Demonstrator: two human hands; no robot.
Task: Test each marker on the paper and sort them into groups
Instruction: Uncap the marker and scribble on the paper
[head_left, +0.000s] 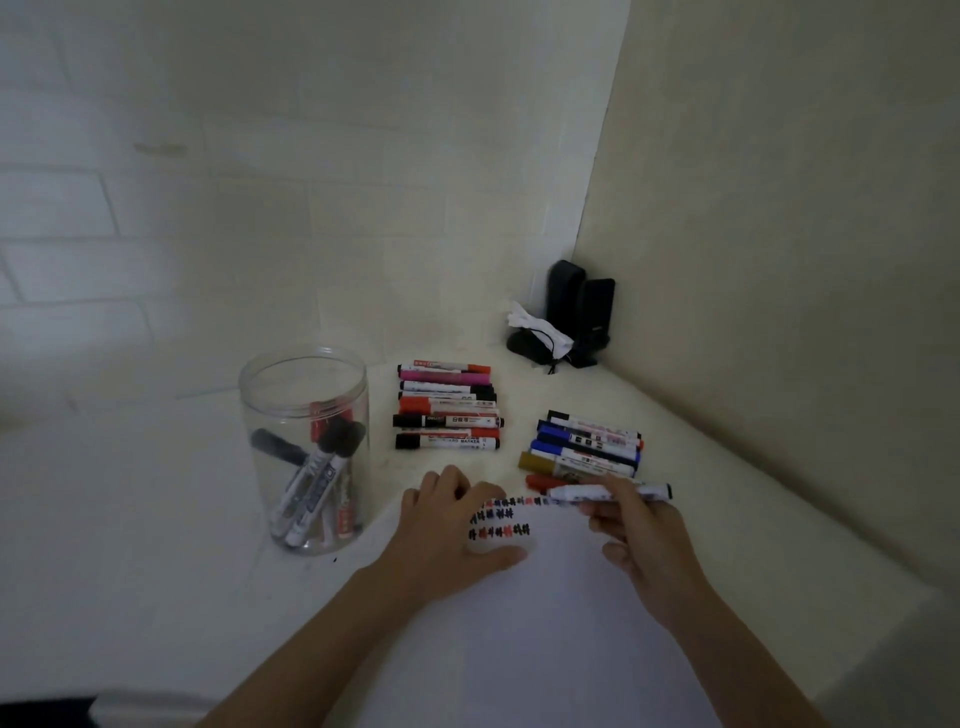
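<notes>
Left hand (452, 525) lies flat, fingers relaxed, pinning the paper (545, 623); right hand (636, 525) pinches the marker (608, 492); advisable: light stroke beside existing scribbles (498, 517), sheet kept steady.

A white sheet of paper (545, 613) is lying on the table, its far edge carrying rows of small red, black and blue test scribbles. A white-barrelled marker (610, 492) is lying level over that edge, seemingly uncapped. Two sorted groups are lying beyond: one row (448, 405) behind, another (587, 447) to the right. More markers are standing in a clear jar (306, 452).
</notes>
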